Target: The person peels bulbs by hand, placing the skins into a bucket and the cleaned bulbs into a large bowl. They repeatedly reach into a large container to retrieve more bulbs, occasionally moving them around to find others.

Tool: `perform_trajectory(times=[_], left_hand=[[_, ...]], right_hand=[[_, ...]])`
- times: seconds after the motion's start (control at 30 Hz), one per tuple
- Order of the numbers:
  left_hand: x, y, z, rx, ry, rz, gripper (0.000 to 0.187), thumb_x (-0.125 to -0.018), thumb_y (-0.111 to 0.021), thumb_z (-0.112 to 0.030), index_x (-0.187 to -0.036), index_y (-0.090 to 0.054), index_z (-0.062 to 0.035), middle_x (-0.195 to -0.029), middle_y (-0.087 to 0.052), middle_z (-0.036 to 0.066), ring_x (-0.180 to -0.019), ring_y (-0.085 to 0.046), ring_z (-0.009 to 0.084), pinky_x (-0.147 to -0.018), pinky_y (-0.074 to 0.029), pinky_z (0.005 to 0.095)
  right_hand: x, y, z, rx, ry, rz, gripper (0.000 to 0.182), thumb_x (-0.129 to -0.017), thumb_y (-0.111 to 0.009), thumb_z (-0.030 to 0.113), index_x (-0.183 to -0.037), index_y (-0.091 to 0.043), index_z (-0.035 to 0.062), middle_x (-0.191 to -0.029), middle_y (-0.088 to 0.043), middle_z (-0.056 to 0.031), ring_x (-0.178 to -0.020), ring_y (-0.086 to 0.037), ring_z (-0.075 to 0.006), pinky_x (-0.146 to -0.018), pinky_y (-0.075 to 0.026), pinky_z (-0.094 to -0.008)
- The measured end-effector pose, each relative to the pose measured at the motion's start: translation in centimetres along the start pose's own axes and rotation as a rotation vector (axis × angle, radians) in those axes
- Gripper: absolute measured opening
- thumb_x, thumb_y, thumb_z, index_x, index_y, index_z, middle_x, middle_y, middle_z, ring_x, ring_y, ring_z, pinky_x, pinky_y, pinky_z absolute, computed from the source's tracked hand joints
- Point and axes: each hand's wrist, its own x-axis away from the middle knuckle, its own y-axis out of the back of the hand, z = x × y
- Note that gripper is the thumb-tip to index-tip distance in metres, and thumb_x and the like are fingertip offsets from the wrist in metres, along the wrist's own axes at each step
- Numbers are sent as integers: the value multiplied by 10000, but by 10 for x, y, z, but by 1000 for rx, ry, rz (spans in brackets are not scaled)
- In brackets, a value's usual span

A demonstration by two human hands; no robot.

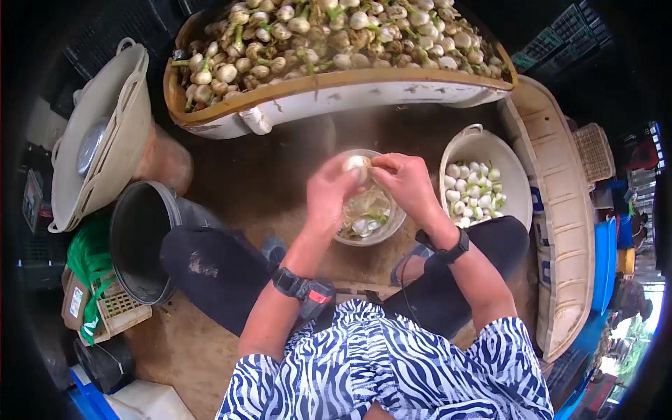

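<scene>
A white onion-like bulb [356, 165] is held up in my left hand [331, 190], whose fingers are closed around its side. My right hand [406, 183] pinches at the bulb's right edge, on its outer skin as far as I can see. Both hands are above a round bowl [396, 222] on the floor between my feet. Inside the bowl lie pale peelings [369, 203] and some white and green pieces. To the right, a pale tub [514, 183] holds many clean white bulbs [476, 189] with short green stems.
A long trough [350, 78] heaped with brownish, unpeeled bulbs [294, 42] stands in front. On the left are stacked pale tubs [119, 140], a dark bucket [143, 231], a crate [119, 308] and green netting [91, 262]. A long beige panel [563, 231] stands on the right.
</scene>
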Motion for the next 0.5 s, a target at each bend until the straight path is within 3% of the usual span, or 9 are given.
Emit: perform_trajectory(times=[0.1, 0.37, 0.5], left_hand=[[7, -10, 7, -218, -149, -95, 387, -827, -636, -18, -1187, -529, 77, -1021, -631, 88, -777, -621, 122, -669, -524, 246], [-5, -13, 34, -557, -317, -218, 286, -789, -673, -28, -1059, -634, 57, -895, -656, 62, -752, -599, 90, -665, -503, 239], [-10, -16, 44, -556, -388, -231, 302, -781, -680, -2, -1073, -631, 55, -880, -654, 66, -753, -600, 102, -670, -508, 251]], right_hand=[[7, 1, -6, -40, -113, 16, 143, -776, -618, 114, -844, -671, 0, -766, -633, -191, -690, -615, -345, -626, -485, -366], [7, -12, -41, 52, -34, -37, 100, -730, -555, 78, -672, -608, 16, -699, -590, -198, -653, -581, -381, -579, -470, -411], [10, -15, -51, 107, -82, -128, 94, -720, -590, 65, -761, -649, 4, -682, -598, -180, -606, -614, -312, -547, -470, -352]])
